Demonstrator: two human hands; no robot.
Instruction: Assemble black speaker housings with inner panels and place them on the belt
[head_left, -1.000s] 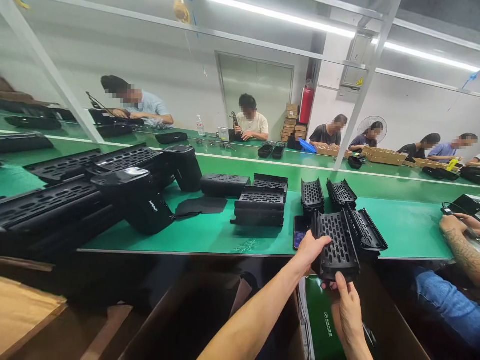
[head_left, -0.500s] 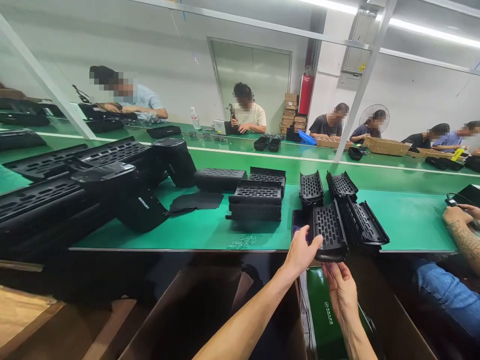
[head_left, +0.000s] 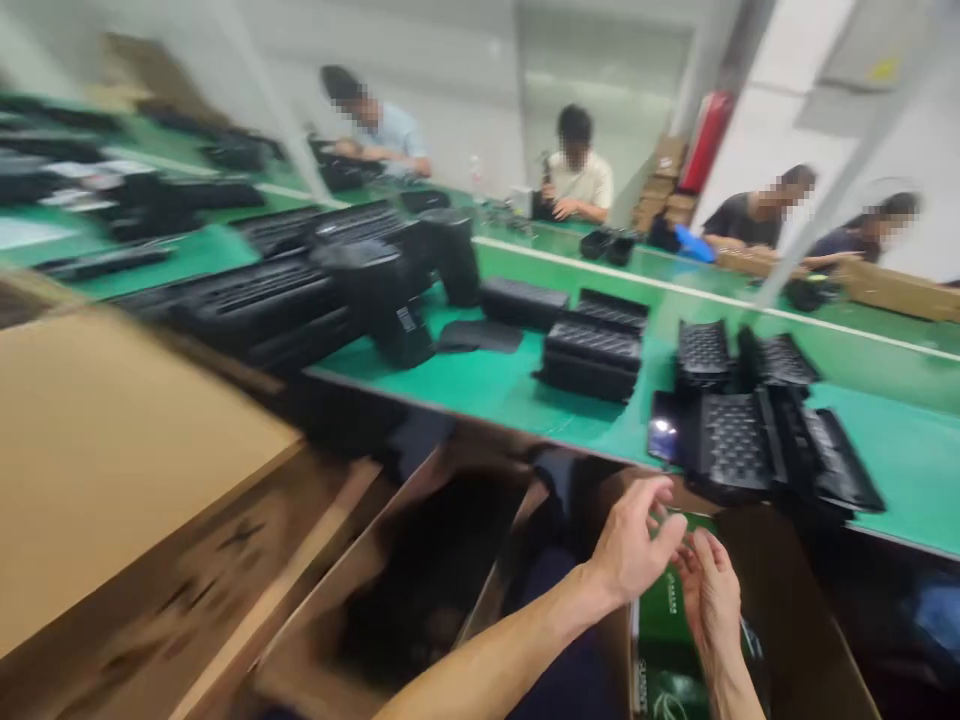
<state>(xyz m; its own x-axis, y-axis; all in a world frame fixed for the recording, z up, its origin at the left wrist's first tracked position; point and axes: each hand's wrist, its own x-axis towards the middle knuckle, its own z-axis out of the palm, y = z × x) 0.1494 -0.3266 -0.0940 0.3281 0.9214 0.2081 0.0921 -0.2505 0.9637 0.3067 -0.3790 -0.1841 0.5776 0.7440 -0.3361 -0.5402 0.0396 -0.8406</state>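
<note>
My left hand (head_left: 634, 530) hovers just below the table edge, its thumb and fingers apart with nothing seen in them. Close beside it, my right hand (head_left: 712, 590) has loosely curled fingers and appears to hold nothing; the picture is blurred there. Just beyond both hands, a black perforated curved casing (head_left: 739, 440) lies at the front edge of the green table. A black piece with a shiny face (head_left: 663, 428) sits to its left. Beneath my hands is a green printed box (head_left: 660, 650) inside a carton.
More slotted black casings (head_left: 592, 350) stand stacked mid-table. Large black housings (head_left: 382, 300) are piled to the left, near a flat black sheet (head_left: 480, 338). Open cartons (head_left: 142, 440) stand below the table edge. Several co-workers (head_left: 577, 175) sit at the far bench.
Both hands have let go of the perforated casing and drawn back below the table edge. The casing stays on the table. The view has swung left and tilted.
</note>
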